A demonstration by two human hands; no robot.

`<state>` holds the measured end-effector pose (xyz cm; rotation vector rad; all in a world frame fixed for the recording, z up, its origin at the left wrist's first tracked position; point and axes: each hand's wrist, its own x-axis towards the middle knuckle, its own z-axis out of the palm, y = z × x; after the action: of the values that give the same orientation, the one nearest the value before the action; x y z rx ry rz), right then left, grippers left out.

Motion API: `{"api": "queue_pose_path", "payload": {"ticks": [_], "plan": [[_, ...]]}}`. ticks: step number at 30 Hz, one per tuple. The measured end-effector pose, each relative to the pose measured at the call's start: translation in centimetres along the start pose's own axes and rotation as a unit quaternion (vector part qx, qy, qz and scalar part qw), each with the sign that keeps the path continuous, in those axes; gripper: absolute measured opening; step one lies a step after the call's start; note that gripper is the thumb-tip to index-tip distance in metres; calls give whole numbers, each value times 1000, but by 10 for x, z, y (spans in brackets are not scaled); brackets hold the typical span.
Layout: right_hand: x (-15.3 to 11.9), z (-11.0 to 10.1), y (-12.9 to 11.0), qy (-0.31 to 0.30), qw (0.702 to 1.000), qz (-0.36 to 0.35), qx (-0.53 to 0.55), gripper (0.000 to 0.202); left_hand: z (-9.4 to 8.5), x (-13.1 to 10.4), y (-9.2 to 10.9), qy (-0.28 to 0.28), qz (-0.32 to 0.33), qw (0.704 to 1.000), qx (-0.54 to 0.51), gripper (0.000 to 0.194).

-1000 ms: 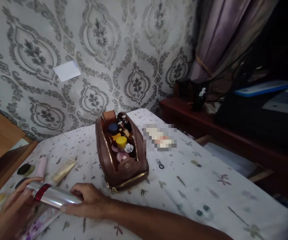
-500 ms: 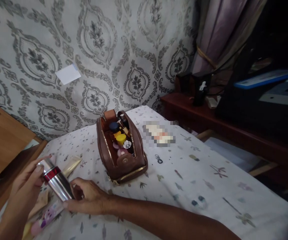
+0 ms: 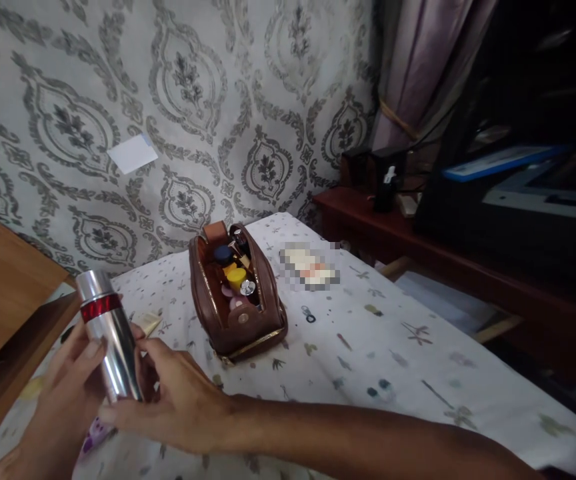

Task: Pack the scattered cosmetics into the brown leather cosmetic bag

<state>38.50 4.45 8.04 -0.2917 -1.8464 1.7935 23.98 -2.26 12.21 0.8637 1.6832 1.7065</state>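
Note:
A shiny silver bottle [image 3: 118, 357] with a red band below its cap is tilted slightly to the left, in front of me. My left hand [image 3: 71, 373] is closed around its left side. From the right, my right hand [image 3: 173, 393] grips the lower part of the same bottle. Just beyond the hands stands an open brown toiletry bag [image 3: 243, 333], unzipped, with several small bottles inside, one with a yellow cap [image 3: 237, 278]. A pale tube [image 3: 151, 325] lies behind the hands, and a purple-patterned tube [image 3: 93, 435] is partly hidden under them.
The bag stands on a white patterned sheet [image 3: 368, 347]. A blurred-out cream item [image 3: 311, 265] lies to its right. Further right are a dark red desk [image 3: 338, 200] with an open drawer [image 3: 438, 300]. Wooden furniture [image 3: 11, 287] borders the left, with a patterned wall behind.
The silver bottle has been raised and turned more upright. My left hand has shifted from its cap end down to its body. The view has turned slightly right.

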Motion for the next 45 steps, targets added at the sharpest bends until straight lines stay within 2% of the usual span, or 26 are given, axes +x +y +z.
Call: {"api": "queue_pose_path", "payload": {"ticks": [2, 5, 7, 9, 11, 13, 15, 17, 20, 24, 29, 34, 38, 45], "plan": [[-12, -7, -6, 7, 1000, 0, -10, 62, 11, 0, 3, -30, 16, 999, -3, 61], [-30, -16, -12, 52, 999, -13, 9, 76, 28, 4, 3, -96, 46, 994, 1, 57], [-41, -26, -18, 82, 996, -34, 31, 74, 39, 9, 0, -123, 87, 989, 9, 58], [-47, -43, -28, 115, 991, -59, 32, 67, 48, 17, -4, -138, 164, 974, 67, 52], [-48, -65, -39, 138, 987, -73, 25, 62, 54, 23, -10, -151, 265, 931, 203, 40], [-43, -89, -51, 158, 986, -51, -26, 55, 56, 27, -18, -162, 347, 851, 359, 36], [-35, -111, -61, 202, 975, -23, -92, 42, 57, 28, -27, -160, 388, 783, 458, 39], [-27, -127, -70, 215, 964, 0, -155, 35, 56, 26, -36, -154, 394, 758, 497, 45], [-19, -139, -83, 213, 940, 28, -264, 29, 55, 24, -44, -149, 398, 751, 506, 49], [-11, -140, -96, 182, 890, 40, -417, 30, 54, 24, -47, -142, 419, 741, 506, 49], [5, -131, -101, 148, 863, 59, -480, 27, 54, 24, -49, -134, 423, 738, 508, 50], [26, -116, -98, 118, 810, 79, -569, 33, 53, 21, -53, -122, 425, 743, 502, 51], [44, -112, -86, 101, 802, 65, -586, 34, 53, 19, -55, -118, 415, 754, 496, 52], [61, -114, -65, 78, 818, 82, -563, 35, 53, 19, -57, -123, 408, 764, 485, 52]]}}
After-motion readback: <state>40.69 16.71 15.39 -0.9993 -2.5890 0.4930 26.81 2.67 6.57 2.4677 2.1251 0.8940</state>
